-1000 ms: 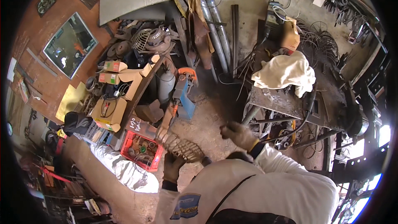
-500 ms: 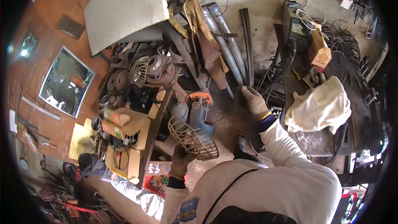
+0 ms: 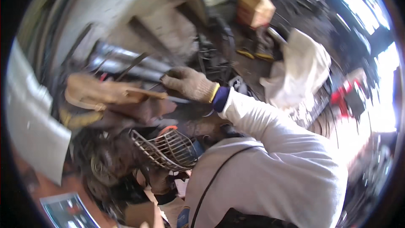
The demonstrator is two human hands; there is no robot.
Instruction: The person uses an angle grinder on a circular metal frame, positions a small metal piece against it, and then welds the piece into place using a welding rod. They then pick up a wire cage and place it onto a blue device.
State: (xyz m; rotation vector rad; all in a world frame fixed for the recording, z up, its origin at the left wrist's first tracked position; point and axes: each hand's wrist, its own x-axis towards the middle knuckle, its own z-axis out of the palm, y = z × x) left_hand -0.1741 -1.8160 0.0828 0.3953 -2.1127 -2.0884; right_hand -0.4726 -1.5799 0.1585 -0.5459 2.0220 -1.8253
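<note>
My left hand (image 3: pixel 160 182), in a dark work glove, grips the lower end of a curved metal wire cage (image 3: pixel 166 148) that tilts in front of my body. Most of that hand's fingers are hidden behind the bars. My right hand (image 3: pixel 188 84), in a beige knit glove with a yellow cuff edge, reaches forward with its fingers curled together. Whether a thin piece sits between those fingertips I cannot make out. Shiny metal pipes (image 3: pixel 126 61) lean just beyond the right hand, and a tan and brown leather piece (image 3: pixel 114 92) hangs to their left.
A welding machine (image 3: pixel 216 1) and a cardboard box (image 3: pixel 254 7) stand on the dark bench at the far side. Work gloves (image 3: pixel 262 44) and a cream cloth (image 3: pixel 297 69) lie there too. Greasy machine parts (image 3: pixel 105 156) crowd the left. A pale metal sheet (image 3: pixel 33 122) stands at the far left.
My view has swung to the right, blurring the scene and shifting the bench and pipes leftward. The wire cage stays in my left hand; my right hand is still stretched forward.
</note>
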